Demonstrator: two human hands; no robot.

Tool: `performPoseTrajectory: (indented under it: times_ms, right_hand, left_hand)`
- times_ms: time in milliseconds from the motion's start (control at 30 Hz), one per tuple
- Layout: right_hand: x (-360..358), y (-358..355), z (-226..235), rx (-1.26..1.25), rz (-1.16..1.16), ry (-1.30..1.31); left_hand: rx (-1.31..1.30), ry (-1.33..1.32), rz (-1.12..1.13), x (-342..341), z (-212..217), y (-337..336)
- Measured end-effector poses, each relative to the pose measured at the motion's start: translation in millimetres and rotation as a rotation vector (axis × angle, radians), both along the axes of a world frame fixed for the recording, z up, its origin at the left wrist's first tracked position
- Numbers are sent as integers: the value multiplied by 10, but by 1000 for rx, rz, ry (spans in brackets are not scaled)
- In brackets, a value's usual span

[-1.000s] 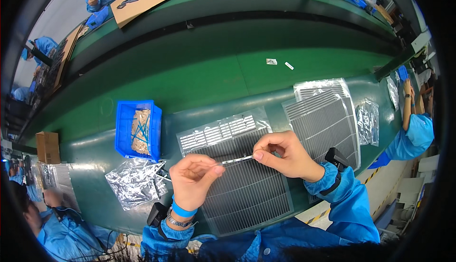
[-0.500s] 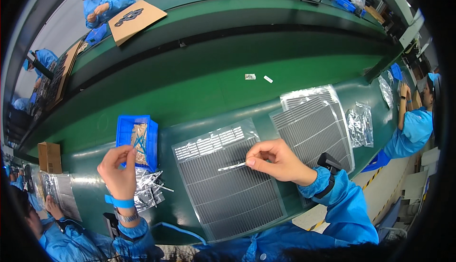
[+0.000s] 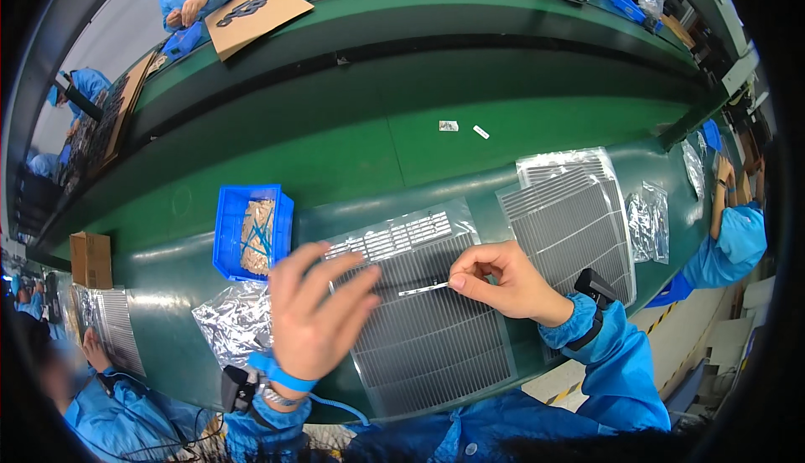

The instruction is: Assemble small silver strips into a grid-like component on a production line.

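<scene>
Between the thumb and forefinger of my right hand (image 3: pixel 507 283) is one end of a narrow white strip with small dark marks (image 3: pixel 422 289). The strip points left over a clear-edged sheet with dark parallel lines (image 3: pixel 432 345). Rows of similar white strips (image 3: pixel 394 239) lie on the sheet's upper part. My left hand (image 3: pixel 323 316), smeared by motion, hovers at the sheet's left edge with fingers spread and nothing visible in them. Behind it sits a blue bin (image 3: pixel 220 236) of small tan pieces (image 3: pixel 257 220) with thin teal sticks. Shiny silver strips or wrappers (image 3: pixel 235 320) lie beside my left wrist.
More dark lined sheets (image 3: pixel 570 228) are stacked on the right, beside clear silvery bags (image 3: pixel 647 221). A cardboard box (image 3: pixel 90 260) stands at the left. Two small pieces, one a white tag (image 3: pixel 480 132), lie further back. Co-workers in blue sit left, right and across.
My left hand has moved right from beside the blue bin to the sheet, and its pinched fingers have spread. My right hand still pinches the strip. The whole view has shifted slightly.
</scene>
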State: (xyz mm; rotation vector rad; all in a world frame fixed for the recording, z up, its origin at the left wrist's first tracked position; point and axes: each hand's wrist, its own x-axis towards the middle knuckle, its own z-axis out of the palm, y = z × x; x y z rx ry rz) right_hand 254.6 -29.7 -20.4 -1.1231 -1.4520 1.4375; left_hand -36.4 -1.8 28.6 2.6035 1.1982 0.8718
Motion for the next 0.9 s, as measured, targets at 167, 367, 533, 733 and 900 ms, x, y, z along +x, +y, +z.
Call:
performPoseTrajectory:
  times_ms: [167, 367, 533, 733, 900]
  right_hand:
    - [-63, -5, 62, 16, 2, -66]
    - [-103, 2, 73, -5, 22, -32]
    - [-99, 2, 24, 5, 22, -33]
    - [-85, 17, 108, 5, 53, -144]
    - [-107, -13, 54, -96, 77, -165]
  left_hand:
    - [17, -143, -86, 288, -242, -72]
    - [85, -207, -71, 298, -331, -59]
    - [69, -225, -67, 292, -353, -40]
    - [128, -107, -46, 259, -327, -54]
    - [203, 7, -54, 265, -323, -62]
